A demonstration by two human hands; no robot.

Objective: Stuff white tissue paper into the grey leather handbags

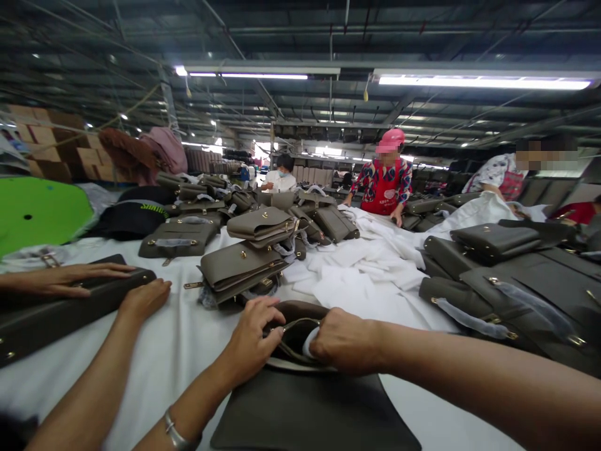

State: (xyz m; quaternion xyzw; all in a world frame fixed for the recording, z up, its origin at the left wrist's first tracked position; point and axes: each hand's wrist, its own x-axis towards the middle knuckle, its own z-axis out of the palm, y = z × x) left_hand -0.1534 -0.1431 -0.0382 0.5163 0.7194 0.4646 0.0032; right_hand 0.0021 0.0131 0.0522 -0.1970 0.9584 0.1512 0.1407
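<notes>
While left grip (pixel 257 338) holds one open dark bag (pixel 319 410) by its edge, right grip (pixel 342 341) clasps one white wad (pixel 308 344) inside.

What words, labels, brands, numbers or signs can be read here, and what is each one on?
No text can be read in full.
Black cap: green lettering, perhaps starting with "S"; the rest is too blurred to read.
Red apron: white print, too small to read.
Open bag in front: no lettering shows.
</notes>
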